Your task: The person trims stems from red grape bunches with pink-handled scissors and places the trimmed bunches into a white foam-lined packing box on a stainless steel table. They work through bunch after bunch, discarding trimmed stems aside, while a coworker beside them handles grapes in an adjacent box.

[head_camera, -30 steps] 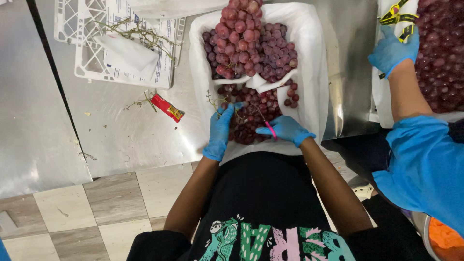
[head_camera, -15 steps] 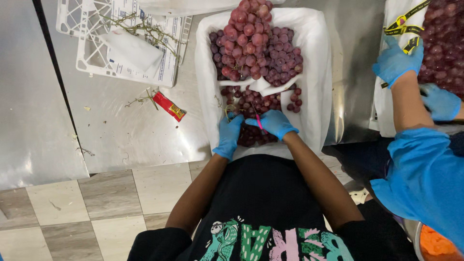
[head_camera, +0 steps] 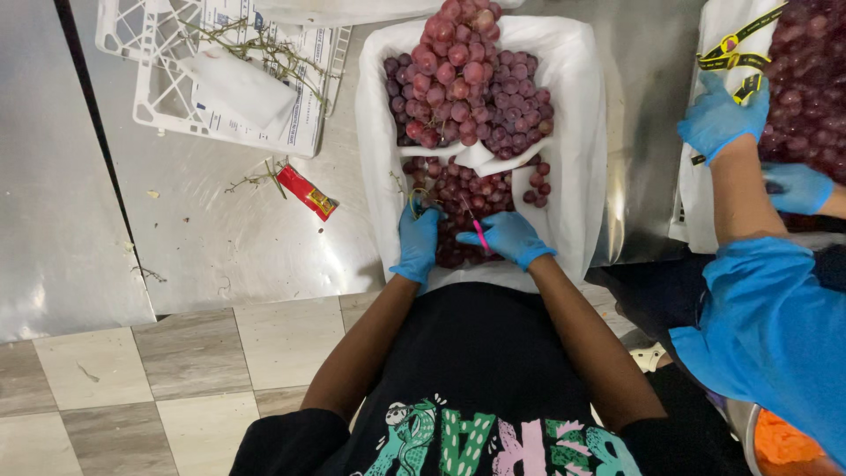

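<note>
Over red grapes [head_camera: 467, 198], both gloved hands [head_camera: 507, 238].

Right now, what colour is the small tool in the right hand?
Pink: the small tool in the gloved right hand shows a pink handle, seen from the head view.

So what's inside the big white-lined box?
The white-lined box is full of red grapes. The left hand and right hand, which holds a pink tool, rest on them. The bottom is covered, so it can't be seen.
</note>
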